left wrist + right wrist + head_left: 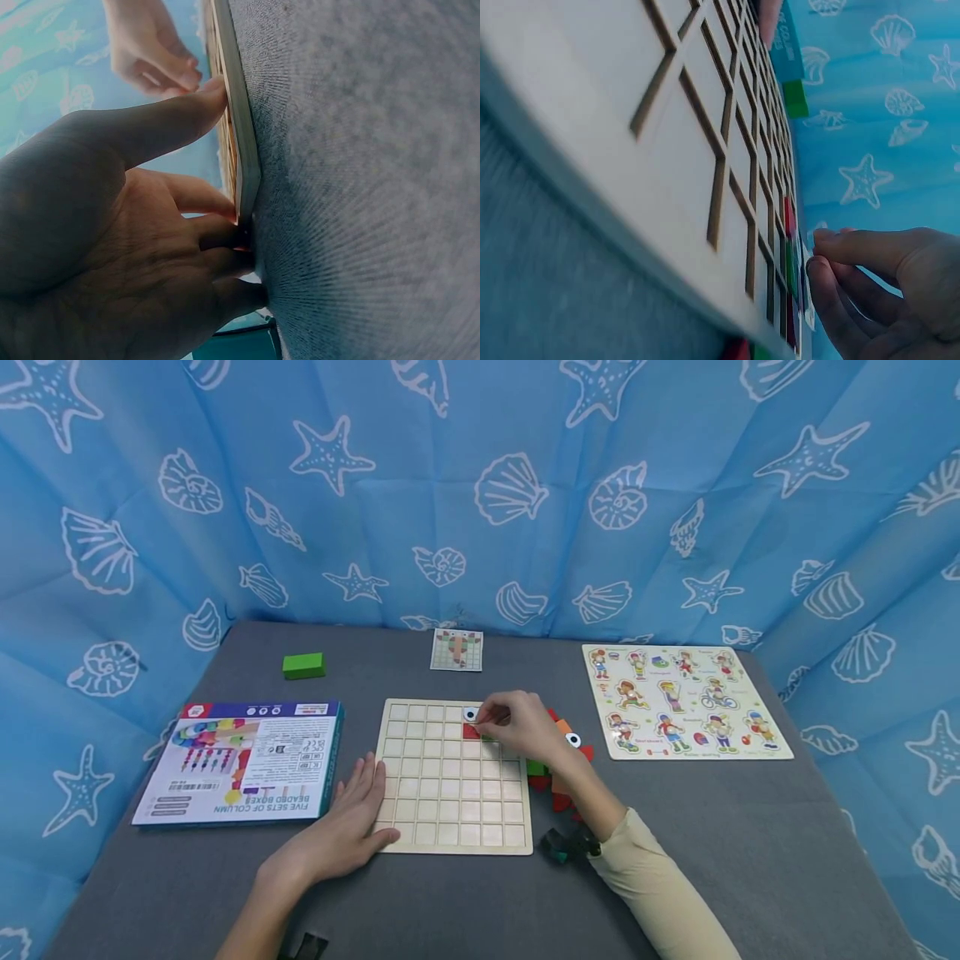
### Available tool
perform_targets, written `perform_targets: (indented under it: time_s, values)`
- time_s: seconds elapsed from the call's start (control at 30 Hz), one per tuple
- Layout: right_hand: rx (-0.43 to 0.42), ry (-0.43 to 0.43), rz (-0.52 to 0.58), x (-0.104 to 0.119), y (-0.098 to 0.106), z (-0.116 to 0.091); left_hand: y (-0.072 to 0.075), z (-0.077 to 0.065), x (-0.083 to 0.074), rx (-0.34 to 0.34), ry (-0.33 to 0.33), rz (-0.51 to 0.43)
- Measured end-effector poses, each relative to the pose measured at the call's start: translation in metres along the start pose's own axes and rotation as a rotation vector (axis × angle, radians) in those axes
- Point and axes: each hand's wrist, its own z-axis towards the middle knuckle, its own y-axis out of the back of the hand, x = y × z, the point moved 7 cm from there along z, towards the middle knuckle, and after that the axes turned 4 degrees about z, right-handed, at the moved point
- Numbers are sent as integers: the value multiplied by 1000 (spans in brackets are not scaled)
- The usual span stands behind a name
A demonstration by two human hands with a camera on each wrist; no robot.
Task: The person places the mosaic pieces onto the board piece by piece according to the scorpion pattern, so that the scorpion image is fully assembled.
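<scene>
A pale wooden grid board (427, 789) lies flat on the table. My left hand (347, 814) rests along its left edge, fingers stretched and thumb on the lower left corner; in the left wrist view the thumb (180, 112) lies against the board's rim. My right hand (525, 727) is over the board's upper right, thumb and fingertips close together in the right wrist view (877, 289). I cannot tell whether a small piece is between them. Beneath its fingertips are an eye tile (470, 714) and a red tile (471, 732); a green tile is partly hidden.
Loose red, green and orange pieces (561, 802), one with an eye (573, 740), lie right of the board, partly under my right forearm. A pattern card (457, 650) and green block (303, 666) are behind. A box (240, 764) lies left, a picture puzzle board (682, 702) right.
</scene>
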Motion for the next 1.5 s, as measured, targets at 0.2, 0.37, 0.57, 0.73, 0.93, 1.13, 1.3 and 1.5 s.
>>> perform_targets:
  time_s: [0.2, 0.37, 0.57, 0.73, 0.93, 1.13, 1.3, 1.5]
  values:
    - [-34, -58, 22, -19, 21, -12, 0, -1, 0, -4, -3, -1]
    - [-67, -111, 22, -36, 43, -25, -1, 0, 1, -8, -8, -1]
    - [-88, -152, -30, -53, 61, -39, -2, 1, 4, -11, -13, 0]
    - [-108, -190, -75, -66, 70, -52, -3, 1, 4, -7, -12, -2]
    - [-90, -231, -107, -76, 79, -61, -3, 0, 3, -4, -11, -5]
    - [-58, -244, -119, -79, 81, -62, -2, 0, 2, -6, -12, 3]
    - [-45, -271, -126, -80, 81, -60, -1, 0, 2, -10, -14, 5]
    - [-65, -256, -106, -79, 82, -60, 0, 0, 1, -13, -13, 3]
